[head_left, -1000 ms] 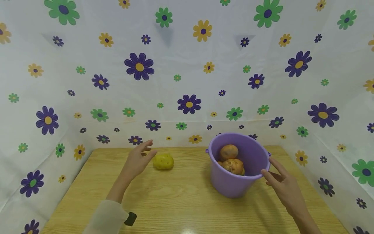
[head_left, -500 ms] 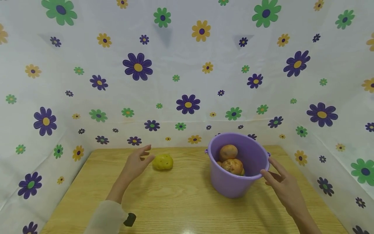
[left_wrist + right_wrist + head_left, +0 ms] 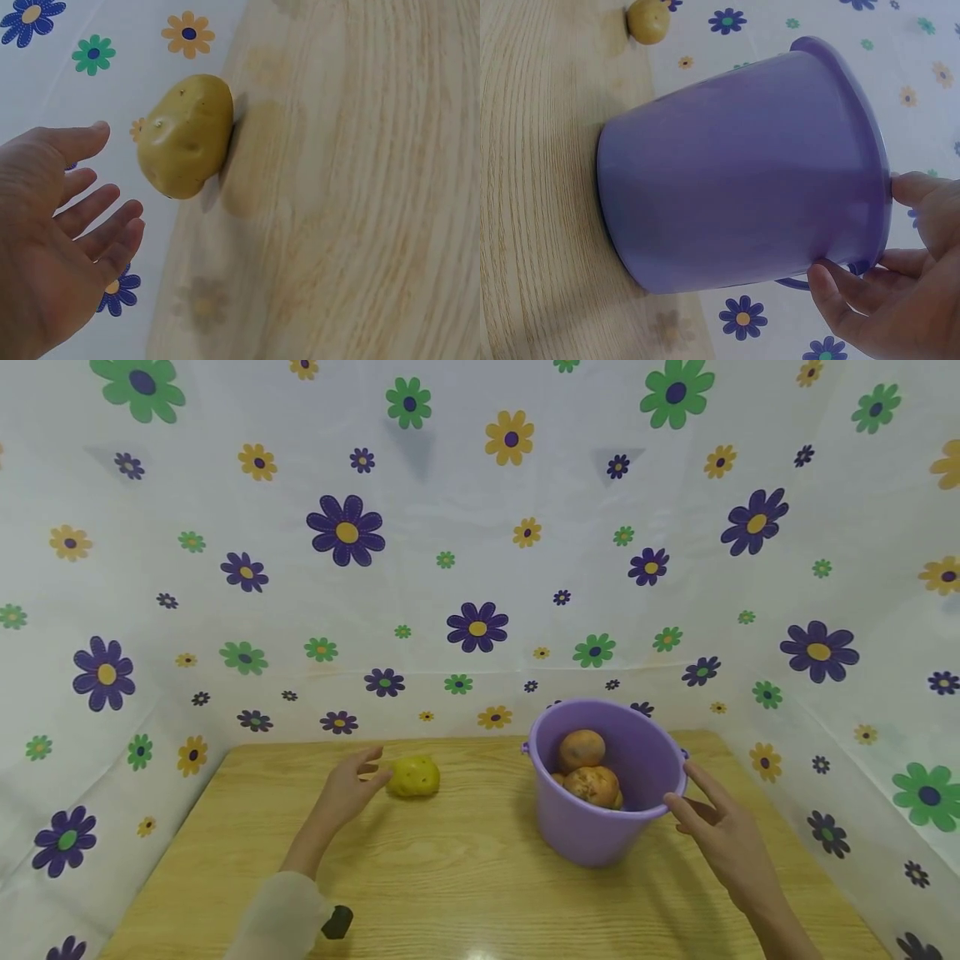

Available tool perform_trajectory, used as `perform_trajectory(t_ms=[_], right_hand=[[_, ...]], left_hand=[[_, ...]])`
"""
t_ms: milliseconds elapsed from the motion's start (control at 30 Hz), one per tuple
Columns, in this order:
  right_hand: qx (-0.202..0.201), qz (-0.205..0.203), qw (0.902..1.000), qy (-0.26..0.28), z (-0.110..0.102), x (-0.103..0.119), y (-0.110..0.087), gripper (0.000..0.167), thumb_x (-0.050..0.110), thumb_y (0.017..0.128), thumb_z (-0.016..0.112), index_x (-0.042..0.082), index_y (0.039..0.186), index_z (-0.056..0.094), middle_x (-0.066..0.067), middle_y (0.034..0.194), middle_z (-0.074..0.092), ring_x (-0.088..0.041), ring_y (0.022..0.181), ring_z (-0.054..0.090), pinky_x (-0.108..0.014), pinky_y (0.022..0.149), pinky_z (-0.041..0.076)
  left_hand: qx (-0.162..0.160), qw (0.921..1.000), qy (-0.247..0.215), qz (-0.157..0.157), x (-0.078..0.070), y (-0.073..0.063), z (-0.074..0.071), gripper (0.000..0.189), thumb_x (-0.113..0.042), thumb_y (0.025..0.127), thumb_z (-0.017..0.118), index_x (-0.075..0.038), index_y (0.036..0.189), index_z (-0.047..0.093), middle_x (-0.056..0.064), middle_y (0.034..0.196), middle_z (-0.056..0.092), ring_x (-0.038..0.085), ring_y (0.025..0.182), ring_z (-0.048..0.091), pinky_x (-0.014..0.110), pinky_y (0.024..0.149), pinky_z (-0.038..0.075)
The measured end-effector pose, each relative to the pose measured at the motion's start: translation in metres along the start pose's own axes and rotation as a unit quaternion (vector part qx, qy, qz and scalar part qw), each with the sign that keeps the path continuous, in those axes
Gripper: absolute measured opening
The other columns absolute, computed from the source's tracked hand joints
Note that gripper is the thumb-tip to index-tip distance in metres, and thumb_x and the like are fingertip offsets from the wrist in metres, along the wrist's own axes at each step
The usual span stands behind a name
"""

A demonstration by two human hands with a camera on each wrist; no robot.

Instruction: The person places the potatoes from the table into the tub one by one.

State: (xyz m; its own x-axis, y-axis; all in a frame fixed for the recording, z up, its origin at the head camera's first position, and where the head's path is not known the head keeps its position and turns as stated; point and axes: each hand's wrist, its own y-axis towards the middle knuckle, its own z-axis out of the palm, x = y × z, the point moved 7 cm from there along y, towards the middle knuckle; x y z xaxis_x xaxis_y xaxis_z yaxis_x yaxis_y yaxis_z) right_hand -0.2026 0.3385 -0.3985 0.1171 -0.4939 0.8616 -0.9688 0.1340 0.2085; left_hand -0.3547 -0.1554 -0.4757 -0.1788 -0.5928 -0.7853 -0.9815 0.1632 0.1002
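In the head view my left hand (image 3: 347, 789) hovers just left of a yellow potato (image 3: 414, 776) on the table, its fingers spread and loosely bent. A gap shows between that hand (image 3: 60, 232) and the potato (image 3: 187, 139) in the left wrist view; nothing is held. A purple bucket (image 3: 592, 835) stands to the right, with several brownish potatoes (image 3: 591, 785) inside. My right hand (image 3: 723, 843) lightly holds the bucket's rim on its right side. The right wrist view has the thumb at the rim and the other fingers (image 3: 829, 292) against the bucket wall (image 3: 735, 180) below it.
The wooden table (image 3: 450, 877) carries the potato and bucket. White cloth (image 3: 420, 568) printed with flowers encloses it at the back and sides. A dark object (image 3: 337, 922) sits by my left sleeve (image 3: 281, 918). The bucket's handle (image 3: 791, 283) hangs partly hidden behind it.
My left hand has lowered and come level with the yellow potato. The right hand stays at the bucket's rim. The head view has shifted slightly, moving the background left.
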Motion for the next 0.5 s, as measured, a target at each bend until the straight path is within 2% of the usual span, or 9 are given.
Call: perform_trajectory(t_ms=[333, 500], right_hand=[[0.000, 0.010, 0.9999, -0.004, 0.000, -0.001, 0.000, 0.066, 0.026, 0.105, 0.064, 0.010, 0.162, 0.034, -0.021, 0.164, 0.031, 0.014, 0.101, 0.059, -0.015, 0.079, 0.055], [-0.001, 0.008, 1.0000, -0.004, 0.000, 0.000, 0.000, 0.067, 0.026, 0.105, 0.065, 0.010, 0.162, 0.034, -0.021, 0.164, 0.031, 0.013, 0.102, 0.060, -0.015, 0.079, 0.055]], left_hand=[[0.016, 0.9991, -0.021, -0.032, 0.021, 0.006, 0.015, 0.065, -0.021, 0.101, 0.068, 0.000, 0.156, 0.041, 0.025, 0.155, 0.044, 0.044, 0.134, 0.051, 0.059, 0.110, 0.044], [0.028, 0.9990, -0.022, -0.027, 0.025, 0.011, 0.025, 0.066, -0.014, 0.099, 0.069, 0.000, 0.156, 0.040, 0.027, 0.157, 0.041, 0.047, 0.135, 0.050, 0.063, 0.113, 0.038]])
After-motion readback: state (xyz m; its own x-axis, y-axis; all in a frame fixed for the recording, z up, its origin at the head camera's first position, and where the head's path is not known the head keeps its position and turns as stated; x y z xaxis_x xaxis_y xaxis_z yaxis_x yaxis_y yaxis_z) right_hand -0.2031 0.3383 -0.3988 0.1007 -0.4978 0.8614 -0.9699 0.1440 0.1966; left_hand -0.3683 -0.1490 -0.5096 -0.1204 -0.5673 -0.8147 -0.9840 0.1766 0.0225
